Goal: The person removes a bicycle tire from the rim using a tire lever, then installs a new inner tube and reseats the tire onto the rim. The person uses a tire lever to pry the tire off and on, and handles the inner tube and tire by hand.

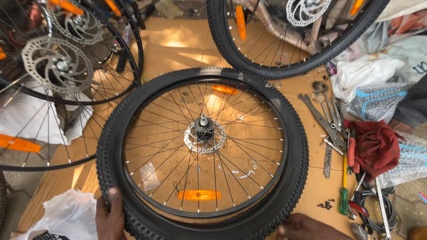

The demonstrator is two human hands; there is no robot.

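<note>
Centre frame, the knobby tyre [293, 146] sits around the spoked wheel [203, 133] on the board; along the lower edge it looks unseated. Left hand [110, 216] grips it, fingers curled; right hand [307, 227] presses, fingers hidden.
</note>
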